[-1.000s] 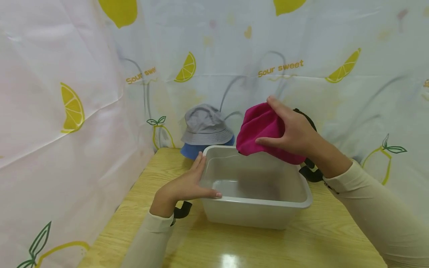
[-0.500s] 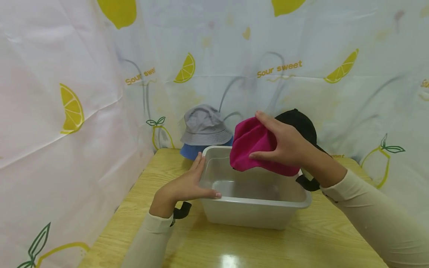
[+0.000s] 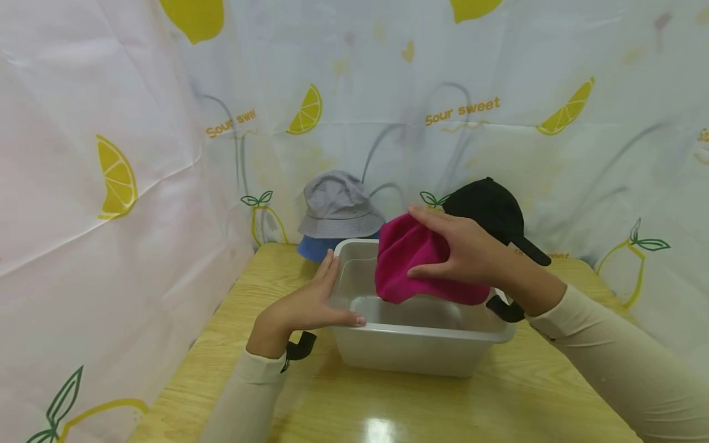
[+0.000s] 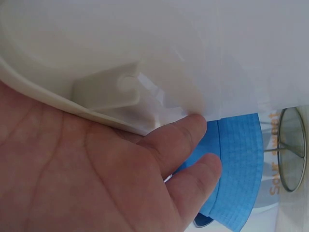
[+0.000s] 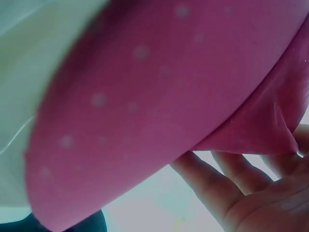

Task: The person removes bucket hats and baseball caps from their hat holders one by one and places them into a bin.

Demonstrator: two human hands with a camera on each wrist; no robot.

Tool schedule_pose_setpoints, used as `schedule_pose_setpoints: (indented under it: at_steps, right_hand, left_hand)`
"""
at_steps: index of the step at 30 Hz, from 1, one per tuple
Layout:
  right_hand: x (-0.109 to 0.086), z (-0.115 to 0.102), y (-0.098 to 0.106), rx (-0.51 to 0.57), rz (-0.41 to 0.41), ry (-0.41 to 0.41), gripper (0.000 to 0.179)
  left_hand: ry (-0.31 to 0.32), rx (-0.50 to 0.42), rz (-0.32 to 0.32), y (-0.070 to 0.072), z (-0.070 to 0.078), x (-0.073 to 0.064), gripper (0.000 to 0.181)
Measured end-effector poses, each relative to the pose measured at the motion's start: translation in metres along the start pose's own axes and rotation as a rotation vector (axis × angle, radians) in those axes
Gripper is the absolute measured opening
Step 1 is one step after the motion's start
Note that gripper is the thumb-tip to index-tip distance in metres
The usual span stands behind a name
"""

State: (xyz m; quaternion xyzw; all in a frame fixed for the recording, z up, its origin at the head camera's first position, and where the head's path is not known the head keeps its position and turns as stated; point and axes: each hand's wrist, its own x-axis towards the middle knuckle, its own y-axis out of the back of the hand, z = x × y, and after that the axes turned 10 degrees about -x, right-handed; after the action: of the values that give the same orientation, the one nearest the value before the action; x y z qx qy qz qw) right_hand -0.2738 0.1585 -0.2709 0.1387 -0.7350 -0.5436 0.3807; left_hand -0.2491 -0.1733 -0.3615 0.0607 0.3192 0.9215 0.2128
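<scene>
My right hand (image 3: 473, 249) holds a bright pink cap (image 3: 407, 258) between thumb and fingers. It hangs tilted, its lower part down inside a grey-white plastic basin (image 3: 410, 354). In the right wrist view the pink brim (image 5: 120, 106), dotted with pale spots, fills most of the picture, with fingers (image 5: 212, 188) behind it. My left hand (image 3: 304, 311) rests at the basin's near left corner. Its thumb lies along the front rim and its straight fingers reach along the left side. From the left wrist, two fingertips (image 4: 195, 125) show against the outer wall below the rim.
Behind the basin on the left, a grey bucket hat (image 3: 338, 206) sits on a blue hat (image 3: 316, 249). A black baseball cap (image 3: 490, 206) stands back right. All this is on a wooden table (image 3: 332, 412), with lemon-printed cloth (image 3: 365, 61) hanging behind and at the left.
My right hand has lowered the pink cap and shifted it slightly left, from above the rim into the basin. The black cap has come into fuller view. My left hand stays put.
</scene>
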Motion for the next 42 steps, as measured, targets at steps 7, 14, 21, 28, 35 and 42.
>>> schedule_pose_setpoints:
  at_steps: [7, 14, 21, 28, 35, 42]
  right_hand:
    - [0.001, -0.001, -0.007, 0.023, -0.048, 0.009, 0.100]
    - [0.004, -0.002, -0.015, 0.002, -0.133, 0.047, 0.098]
    - [0.006, -0.004, -0.027, 0.001, -0.265, 0.073, 0.096]
    - [0.009, -0.003, -0.034, -0.016, -0.354, 0.093, 0.094]
    - [0.015, -0.001, -0.040, -0.051, -0.395, 0.097, 0.090]
    - [0.024, -0.002, -0.050, -0.056, -0.465, 0.106, 0.086]
  left_hand:
    - [0.011, 0.007, -0.003, 0.000, 0.001, 0.000, 0.142]
    - [-0.003, 0.011, -0.001, 0.000, 0.001, 0.000, 0.141]
    - [-0.003, 0.015, -0.001, 0.001, 0.003, -0.001, 0.140]
    - [-0.022, 0.016, 0.004, 0.000, 0.003, -0.001, 0.138]
    - [-0.016, 0.018, 0.002, 0.000, 0.003, -0.001, 0.138]
    - [0.002, 0.020, 0.006, 0.000, 0.003, -0.001, 0.140]
